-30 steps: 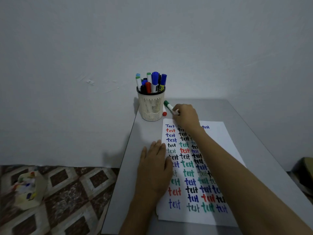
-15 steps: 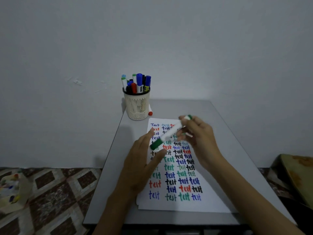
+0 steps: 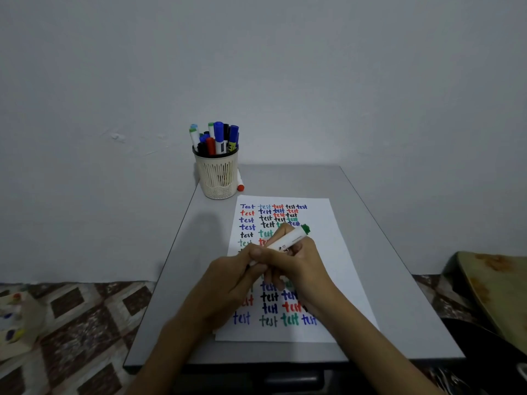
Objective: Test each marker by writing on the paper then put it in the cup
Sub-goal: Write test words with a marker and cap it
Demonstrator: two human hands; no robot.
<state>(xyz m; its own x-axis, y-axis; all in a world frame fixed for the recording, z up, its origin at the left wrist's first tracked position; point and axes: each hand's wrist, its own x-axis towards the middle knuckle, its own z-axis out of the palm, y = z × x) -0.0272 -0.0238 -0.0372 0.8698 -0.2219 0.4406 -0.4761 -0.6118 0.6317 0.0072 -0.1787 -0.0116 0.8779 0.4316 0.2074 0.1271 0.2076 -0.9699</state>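
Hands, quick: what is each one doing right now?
Left hand: closed around the near end of the green marker.
Right hand: closed, holding the same marker's barrel.

A white marker [image 3: 290, 241] with a green end tilts above the paper [image 3: 339, 260], which is covered in coloured "test" words. The cream cup [image 3: 218, 179] stands beyond it, full of markers [image 3: 218, 138].

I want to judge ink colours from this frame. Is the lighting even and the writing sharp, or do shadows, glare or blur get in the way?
Head view: dim, flat light with no glare on the paper; top rows read sharp; a soft shadow darkens the table left of the paper; the left hand and right hand, gripping the marker, hide the middle rows.
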